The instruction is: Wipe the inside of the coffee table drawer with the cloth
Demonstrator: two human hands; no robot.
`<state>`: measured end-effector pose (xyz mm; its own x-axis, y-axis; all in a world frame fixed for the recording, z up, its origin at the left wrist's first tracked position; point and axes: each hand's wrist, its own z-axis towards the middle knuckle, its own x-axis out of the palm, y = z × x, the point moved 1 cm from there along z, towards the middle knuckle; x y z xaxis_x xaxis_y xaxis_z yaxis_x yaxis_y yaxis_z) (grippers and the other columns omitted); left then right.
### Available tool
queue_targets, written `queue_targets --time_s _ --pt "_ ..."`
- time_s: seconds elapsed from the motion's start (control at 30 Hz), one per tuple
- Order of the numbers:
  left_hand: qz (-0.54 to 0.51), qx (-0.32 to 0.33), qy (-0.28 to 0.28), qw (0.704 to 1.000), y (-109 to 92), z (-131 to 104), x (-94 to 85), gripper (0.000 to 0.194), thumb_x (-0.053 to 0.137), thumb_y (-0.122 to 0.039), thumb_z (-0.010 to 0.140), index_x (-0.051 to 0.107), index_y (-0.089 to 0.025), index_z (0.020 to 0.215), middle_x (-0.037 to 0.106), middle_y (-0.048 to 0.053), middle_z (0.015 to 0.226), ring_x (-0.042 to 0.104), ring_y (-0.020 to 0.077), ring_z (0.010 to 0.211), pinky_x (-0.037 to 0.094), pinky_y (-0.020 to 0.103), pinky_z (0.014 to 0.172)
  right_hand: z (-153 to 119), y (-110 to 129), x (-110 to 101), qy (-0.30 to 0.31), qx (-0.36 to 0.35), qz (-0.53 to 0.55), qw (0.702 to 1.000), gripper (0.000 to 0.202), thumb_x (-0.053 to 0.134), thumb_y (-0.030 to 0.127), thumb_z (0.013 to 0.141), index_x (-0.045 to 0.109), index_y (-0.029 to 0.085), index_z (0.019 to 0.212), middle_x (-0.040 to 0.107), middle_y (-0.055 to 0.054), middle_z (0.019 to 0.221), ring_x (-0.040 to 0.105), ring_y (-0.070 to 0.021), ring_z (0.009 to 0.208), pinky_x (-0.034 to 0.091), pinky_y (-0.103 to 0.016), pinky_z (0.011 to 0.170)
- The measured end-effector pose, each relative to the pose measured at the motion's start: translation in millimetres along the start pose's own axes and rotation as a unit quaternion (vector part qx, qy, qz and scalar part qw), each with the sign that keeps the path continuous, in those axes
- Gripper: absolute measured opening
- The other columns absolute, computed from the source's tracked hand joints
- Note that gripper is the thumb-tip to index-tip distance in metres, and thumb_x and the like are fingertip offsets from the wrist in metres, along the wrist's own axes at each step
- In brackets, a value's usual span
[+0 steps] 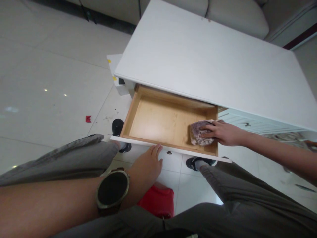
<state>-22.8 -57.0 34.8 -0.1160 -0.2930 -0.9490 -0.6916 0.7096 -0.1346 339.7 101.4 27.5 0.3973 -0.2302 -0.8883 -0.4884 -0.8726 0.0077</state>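
Observation:
A pulled-out wooden drawer (163, 115) with a pale inside and a white front juts from the white table. My right hand (224, 133) is closed on a crumpled brown-and-white patterned cloth (200, 133) inside it, near the right wall. The cloth's underside is hidden. My left hand (148, 164), below a wristwatch (113, 188), has its fingertips over the top edge of the drawer's front panel and its thumb against the outside. A small dark knob (169, 152) sits on that panel, just right of these fingers.
The white tabletop (210, 59) extends behind the drawer, with a grey sofa (235, 16) beyond. Below me is a red plastic stool or container (158, 200). A white box (121, 87) stands by the table's left side. A red scrap (88, 119) lies on the tiled floor.

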Motion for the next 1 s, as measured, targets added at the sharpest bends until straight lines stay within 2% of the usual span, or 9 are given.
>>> queue_targets --time_s 0.1,0.2,0.3,0.43,0.57,0.73,0.83,0.93,1.0 --pt "-0.007 -0.003 -0.010 1.000 0 -1 0.4 0.028 0.057 -0.015 0.095 0.077 -0.010 0.113 0.064 0.023 0.137 0.060 0.0276 0.132 0.046 0.043 0.109 8 4 8 0.004 0.049 -0.013 0.999 0.062 0.053 0.033 0.096 0.043 0.035 0.157 0.038 -0.011 0.162 0.048 -0.0404 0.127 0.048 -0.058 0.094" --pt "-0.007 -0.006 -0.005 1.000 -1 -1 -1.3 0.029 0.057 -0.015 0.094 0.077 -0.009 0.115 0.063 0.023 0.139 0.060 0.0275 0.132 0.045 0.043 0.111 20 14 34 0.014 0.087 -0.008 0.996 0.068 0.052 0.050 0.097 0.031 0.041 0.161 0.026 -0.009 0.169 0.036 -0.0503 0.138 0.043 -0.070 0.097" --pt "-0.010 -0.013 0.003 1.000 -2 -1 -2.8 0.032 0.056 -0.013 0.094 0.076 -0.009 0.118 0.062 0.023 0.141 0.059 0.0275 0.134 0.045 0.043 0.112 40 21 63 0.036 0.113 0.023 0.993 0.070 0.048 0.059 0.097 0.028 0.045 0.161 0.015 -0.005 0.172 0.026 -0.0548 0.145 0.035 -0.077 0.103" --pt "-0.020 -0.019 0.006 1.000 -2 1 -3.6 0.032 0.057 -0.014 0.093 0.076 -0.012 0.119 0.062 0.021 0.141 0.057 0.0286 0.135 0.046 0.045 0.112 80 22 80 0.027 0.123 0.046 0.991 0.060 0.040 0.054 0.101 0.032 0.045 0.159 0.011 -0.003 0.173 0.013 -0.0539 0.150 0.029 -0.078 0.108" --pt "-0.013 -0.012 0.023 1.000 -2 3 -8.5 0.029 0.057 -0.014 0.094 0.078 -0.012 0.115 0.065 0.021 0.138 0.059 0.0283 0.133 0.048 0.043 0.109 146 34 61 -0.029 0.095 0.064 0.993 0.062 0.041 0.053 0.101 0.029 0.042 0.161 0.010 -0.004 0.173 0.003 -0.0538 0.152 0.024 -0.082 0.106" --pt "0.021 0.009 0.059 0.998 -2 5 -14.6 0.030 0.058 -0.018 0.094 0.078 -0.014 0.116 0.065 0.019 0.139 0.060 0.0286 0.132 0.048 0.044 0.108 259 71 11 -0.085 0.092 0.147 0.981 0.073 0.046 0.057 0.099 0.020 0.037 0.164 0.006 -0.008 0.173 0.003 -0.0528 0.151 0.020 -0.083 0.106" --pt "0.018 0.009 0.065 0.998 -3 6 -14.2 0.030 0.059 -0.021 0.094 0.078 -0.013 0.116 0.065 0.020 0.138 0.060 0.0298 0.131 0.047 0.044 0.108 313 89 -16 -0.117 0.086 0.184 0.972 0.082 0.053 0.056 0.096 0.017 0.031 0.166 0.002 -0.012 0.173 0.005 -0.0502 0.152 0.022 -0.080 0.108" --pt "0.009 0.014 0.055 0.998 -2 5 -12.6 0.029 0.061 -0.020 0.092 0.078 -0.011 0.114 0.066 0.021 0.137 0.060 0.0304 0.131 0.046 0.044 0.108 333 90 -29 -0.113 0.097 0.199 0.969 0.084 0.056 0.055 0.095 0.018 0.030 0.165 0.005 -0.014 0.173 0.008 -0.0497 0.151 0.022 -0.078 0.108" --pt "0.003 0.008 0.045 0.999 -2 4 -11.4 0.028 0.061 -0.019 0.092 0.078 -0.011 0.113 0.066 0.021 0.137 0.060 0.0303 0.130 0.046 0.045 0.108 324 79 -25 -0.097 0.089 0.189 0.973 0.079 0.055 0.057 0.095 0.024 0.033 0.164 0.009 -0.011 0.173 0.009 -0.0497 0.150 0.024 -0.079 0.106"
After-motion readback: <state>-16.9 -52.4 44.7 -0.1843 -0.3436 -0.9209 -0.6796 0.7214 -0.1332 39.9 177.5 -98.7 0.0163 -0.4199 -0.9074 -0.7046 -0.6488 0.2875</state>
